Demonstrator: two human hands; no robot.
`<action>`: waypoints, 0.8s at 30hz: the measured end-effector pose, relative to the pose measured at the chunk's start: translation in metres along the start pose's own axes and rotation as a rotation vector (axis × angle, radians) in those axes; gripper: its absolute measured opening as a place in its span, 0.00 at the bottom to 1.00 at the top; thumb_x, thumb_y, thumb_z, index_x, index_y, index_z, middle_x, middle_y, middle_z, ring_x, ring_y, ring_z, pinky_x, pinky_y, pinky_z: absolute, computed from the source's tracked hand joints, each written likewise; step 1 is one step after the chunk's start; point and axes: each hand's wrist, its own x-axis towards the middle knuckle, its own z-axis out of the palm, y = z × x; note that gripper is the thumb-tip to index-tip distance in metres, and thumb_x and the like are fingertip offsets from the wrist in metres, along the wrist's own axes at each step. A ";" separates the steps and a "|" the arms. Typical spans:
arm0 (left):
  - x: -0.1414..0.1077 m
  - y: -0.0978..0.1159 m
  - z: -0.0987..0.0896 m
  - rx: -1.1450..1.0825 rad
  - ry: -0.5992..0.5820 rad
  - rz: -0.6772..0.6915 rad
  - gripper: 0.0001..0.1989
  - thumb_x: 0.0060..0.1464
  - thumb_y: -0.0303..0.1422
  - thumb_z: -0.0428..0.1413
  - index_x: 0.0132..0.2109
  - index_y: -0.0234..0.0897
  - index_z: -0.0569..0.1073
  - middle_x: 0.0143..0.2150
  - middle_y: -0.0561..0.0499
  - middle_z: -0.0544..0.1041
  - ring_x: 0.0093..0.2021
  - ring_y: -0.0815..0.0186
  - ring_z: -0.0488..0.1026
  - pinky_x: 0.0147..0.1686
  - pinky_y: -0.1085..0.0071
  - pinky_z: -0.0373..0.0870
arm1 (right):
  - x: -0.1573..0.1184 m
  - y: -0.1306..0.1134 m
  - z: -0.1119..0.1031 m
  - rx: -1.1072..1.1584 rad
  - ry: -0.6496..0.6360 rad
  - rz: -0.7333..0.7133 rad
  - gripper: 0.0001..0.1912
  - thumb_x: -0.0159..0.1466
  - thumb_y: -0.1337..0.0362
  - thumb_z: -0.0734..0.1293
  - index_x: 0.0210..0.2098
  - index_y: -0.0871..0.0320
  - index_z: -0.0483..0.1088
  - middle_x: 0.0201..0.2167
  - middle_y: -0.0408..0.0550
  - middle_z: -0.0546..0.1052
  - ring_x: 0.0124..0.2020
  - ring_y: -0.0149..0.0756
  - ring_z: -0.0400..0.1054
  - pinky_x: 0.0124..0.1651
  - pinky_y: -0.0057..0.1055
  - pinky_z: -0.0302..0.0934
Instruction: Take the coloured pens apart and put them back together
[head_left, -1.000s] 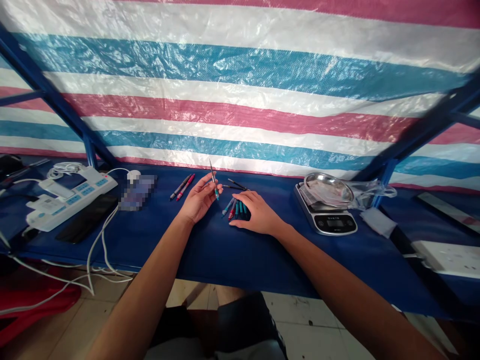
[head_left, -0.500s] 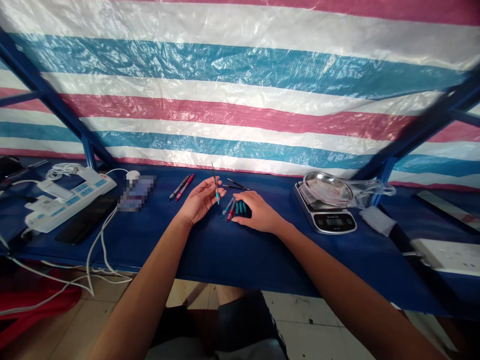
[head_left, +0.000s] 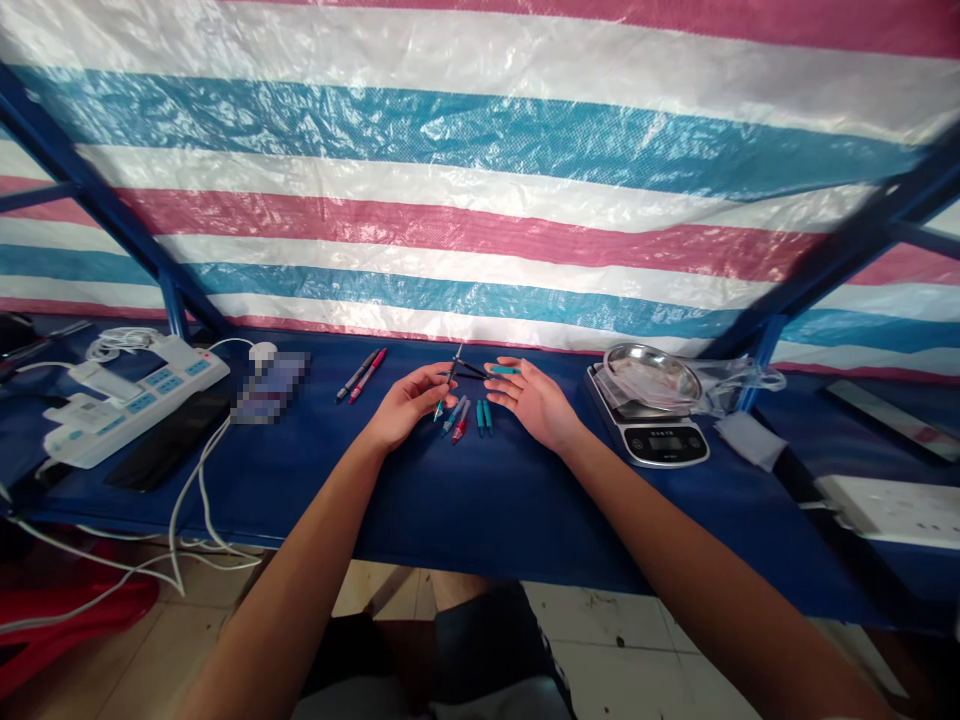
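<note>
Lifted off the tabletop (head_left: 480,510), a teal barrel (head_left: 505,370) is gripped by the right hand (head_left: 541,405), a pen (head_left: 451,378) by the left hand (head_left: 406,402), seemingly to clear its tip.

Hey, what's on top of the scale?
A shiny metal dish sits on the scale, with clear plastic beside it reaching past the right edge. Whatever lies directly beneath the dish is covered.

Open lane along near side of table (head_left: 480,505); pen barrels (head_left: 481,418) block middle, scale (head_left: 664,442) right, power strip (head_left: 150,402) left.
</note>
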 end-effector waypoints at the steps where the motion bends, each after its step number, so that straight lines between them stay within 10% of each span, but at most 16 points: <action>1: 0.000 0.000 0.000 0.026 -0.011 0.014 0.24 0.57 0.42 0.72 0.58 0.42 0.81 0.54 0.43 0.83 0.45 0.59 0.84 0.53 0.59 0.77 | 0.000 -0.001 -0.002 0.009 -0.021 0.043 0.28 0.72 0.37 0.64 0.58 0.50 0.74 0.66 0.55 0.77 0.63 0.55 0.76 0.65 0.58 0.70; 13: -0.003 -0.004 0.000 0.671 0.021 0.323 0.16 0.69 0.42 0.58 0.57 0.43 0.83 0.53 0.42 0.82 0.38 0.59 0.81 0.41 0.62 0.79 | 0.004 -0.002 -0.009 -0.021 -0.061 0.073 0.35 0.73 0.32 0.57 0.55 0.53 0.77 0.70 0.56 0.73 0.67 0.55 0.72 0.65 0.58 0.71; 24: -0.005 -0.001 0.002 0.707 -0.010 0.314 0.17 0.71 0.42 0.56 0.58 0.43 0.82 0.55 0.42 0.81 0.38 0.58 0.83 0.42 0.61 0.80 | 0.003 0.001 -0.006 0.025 -0.100 0.085 0.29 0.75 0.37 0.61 0.58 0.52 0.75 0.71 0.55 0.72 0.67 0.53 0.72 0.67 0.57 0.70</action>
